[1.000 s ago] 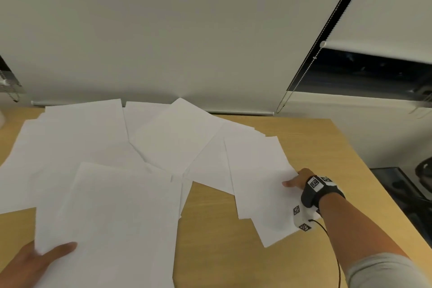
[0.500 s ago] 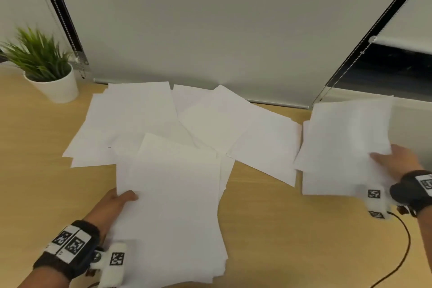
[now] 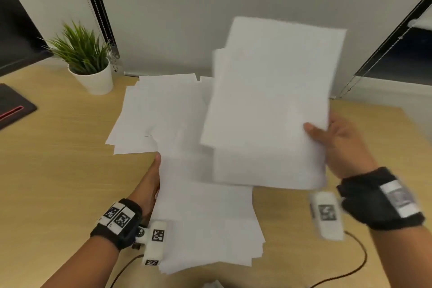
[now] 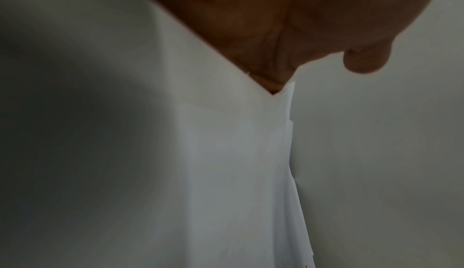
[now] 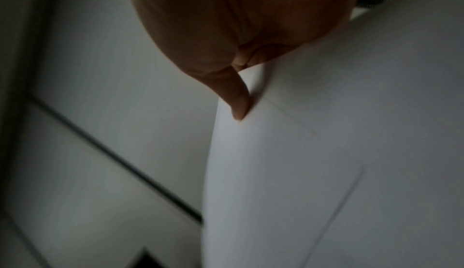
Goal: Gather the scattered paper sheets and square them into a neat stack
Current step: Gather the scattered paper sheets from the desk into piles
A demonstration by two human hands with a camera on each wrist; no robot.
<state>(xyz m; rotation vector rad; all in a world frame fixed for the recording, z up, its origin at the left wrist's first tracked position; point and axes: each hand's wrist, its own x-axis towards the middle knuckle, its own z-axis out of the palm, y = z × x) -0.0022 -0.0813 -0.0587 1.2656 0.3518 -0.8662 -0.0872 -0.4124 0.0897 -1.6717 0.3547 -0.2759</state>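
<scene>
White paper sheets are in three groups. My right hand (image 3: 341,145) grips a loose bundle of sheets (image 3: 268,100) by its right edge, thumb on top, and holds it in the air over the middle of the table. In the right wrist view the thumb (image 5: 238,101) presses on this bundle (image 5: 326,153). My left hand (image 3: 149,182) holds the left edge of a rough pile (image 3: 205,222) lying at the table's front; its fingers are hidden under the paper. The left wrist view shows its palm (image 4: 251,24) against the sheets (image 4: 226,153). More sheets (image 3: 159,112) lie spread at the back.
A potted plant (image 3: 91,65) stands at the back left by the wall. A dark flat object (image 3: 11,107) lies at the left edge. The wooden table (image 3: 58,159) is bare on the left. A black cable (image 3: 357,264) trails over its front right.
My right hand has lifted its bundle and carried it left from the table's right side to above the middle. My left hand stays at the front pile's left edge.
</scene>
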